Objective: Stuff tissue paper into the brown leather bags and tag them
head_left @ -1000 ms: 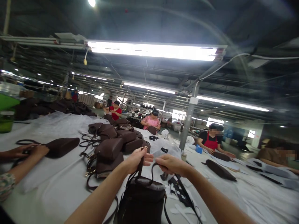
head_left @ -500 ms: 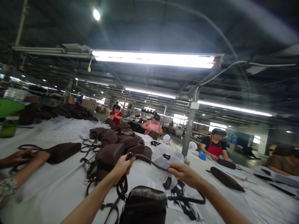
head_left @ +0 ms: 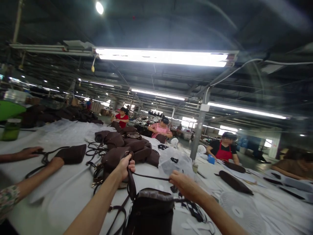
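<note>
Centrally, dark bag: The bag [head_left: 151,212] stands nearest the camera at the bottom edge of the view, its top open on a pale, crinkled interior, with both hands above it.
Left hand: The fingers of the left hand [head_left: 124,166] close around a dark strap [head_left: 151,177], a gathered length dropping from the fist toward the bag's side.
Right hand: Fingertips pinched together, the right hand [head_left: 184,186] grips the same strap, which spans the space between the two hands.
Bag pile: Brown bags [head_left: 137,143] lie heaped beyond the left hand, their straps and metal fittings spilling to the left.
Tabletop: White sheeting covers the tabletop [head_left: 61,192]; black pieces [head_left: 193,210] and white strips [head_left: 195,227] lie to the right of the open bag, with clear plastic [head_left: 176,158] beyond the right hand.
At left: A co-worker in a patterned sleeve [head_left: 9,197] reaches to another brown bag [head_left: 74,154], near a green jar [head_left: 11,129].
Across the floor: Workers in a red top [head_left: 122,120], a pink apron [head_left: 158,131] and a red apron [head_left: 223,151] handle pieces under tube lights [head_left: 158,57].
At right: A long brown piece [head_left: 234,182] lies before the red-aproned worker, beside a metal post's [head_left: 198,133] side of the table.
</note>
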`<state>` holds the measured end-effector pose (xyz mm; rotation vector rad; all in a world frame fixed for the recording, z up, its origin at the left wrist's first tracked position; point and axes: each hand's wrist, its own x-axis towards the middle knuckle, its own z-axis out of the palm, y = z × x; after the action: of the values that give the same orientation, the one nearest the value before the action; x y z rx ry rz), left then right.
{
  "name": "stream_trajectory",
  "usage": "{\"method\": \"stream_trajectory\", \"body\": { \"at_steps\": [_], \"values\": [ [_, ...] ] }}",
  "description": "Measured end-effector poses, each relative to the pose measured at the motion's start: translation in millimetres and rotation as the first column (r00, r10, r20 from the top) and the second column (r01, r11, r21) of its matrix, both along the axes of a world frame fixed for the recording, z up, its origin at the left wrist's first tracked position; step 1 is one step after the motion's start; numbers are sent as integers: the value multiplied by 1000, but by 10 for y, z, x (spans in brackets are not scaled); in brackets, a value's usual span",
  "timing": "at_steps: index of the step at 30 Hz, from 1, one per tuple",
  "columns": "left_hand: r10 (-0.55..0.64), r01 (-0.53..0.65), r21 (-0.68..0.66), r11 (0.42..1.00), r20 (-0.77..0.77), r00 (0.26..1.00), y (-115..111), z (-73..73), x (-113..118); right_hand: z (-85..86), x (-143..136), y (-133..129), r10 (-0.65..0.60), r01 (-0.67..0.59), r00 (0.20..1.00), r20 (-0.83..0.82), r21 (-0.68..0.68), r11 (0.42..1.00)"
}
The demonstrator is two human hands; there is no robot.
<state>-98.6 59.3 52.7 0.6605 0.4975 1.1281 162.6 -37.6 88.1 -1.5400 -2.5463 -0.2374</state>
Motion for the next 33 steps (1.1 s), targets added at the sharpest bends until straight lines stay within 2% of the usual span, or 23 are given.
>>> {"method": "stream_trajectory", "body": {
  "at_steps": [3, 5, 8, 10, 12, 14, 16, 18, 20, 22, 25, 28, 29, 31, 33],
  "values": [
    [-78, 86, 53, 995, -138, 987, -83, 94, 209, 146, -145, 8, 20, -24, 995, 95, 52, 998],
    [-157, 187, 108, 976, -237, 959, -190, 151, 381, 220, -313, 23, 36, -44, 994, 100, 82, 996],
    [-259, 383, 233, 894, -428, 866, -330, 202, 511, 262, -481, 49, -85, 79, 995, 48, 114, 990],
    [-255, 470, 285, 835, -556, 791, -376, 214, 516, 254, -505, 60, -176, 176, 984, -7, 121, 977],
    [-199, 489, 291, 822, -658, 726, -385, 219, 516, 246, -490, 58, -192, 197, 980, -50, 125, 972],
    [-152, 495, 281, 822, -730, 667, -371, 233, 549, 259, -469, 43, -126, 128, 992, -22, 156, 979],
    [-156, 517, 262, 815, -760, 631, -351, 264, 609, 300, -451, 24, -24, 4, 993, 111, 183, 983],
    [-187, 547, 243, 801, -767, 613, -337, 311, 661, 357, -428, 12, 37, -87, 961, 274, 175, 981],
    [-193, 562, 253, 787, -765, 615, -343, 350, 671, 407, -393, 10, 50, -116, 926, 374, 158, 981],
    [-142, 556, 313, 770, -765, 628, -375, 345, 631, 428, -345, 15, 34, -109, 915, 403, 166, 980],
    [-64, 526, 368, 766, -771, 633, -461, 201, 539, 376, -259, 51, 7, -74, 925, 379, 165, 983],
    [-138, 490, 292, 822, -731, 668, -544, -56, 518, 216, -104, 117, 32, -67, 962, 273, 117, 991],
    [-161, 471, 272, 839, -704, 692, -560, -140, 532, 136, -18, 134, 6, -26, 979, 204, 94, 995],
    [-172, 419, 256, 871, -641, 748, -566, -278, 578, -68, 222, 131, -157, 156, 985, 68, 15, 988],
    [-152, 349, 251, 903, -573, 805, -538, -367, 623, -335, 523, 65, -400, 401, 916, 25, -100, 911]
  ]
}}
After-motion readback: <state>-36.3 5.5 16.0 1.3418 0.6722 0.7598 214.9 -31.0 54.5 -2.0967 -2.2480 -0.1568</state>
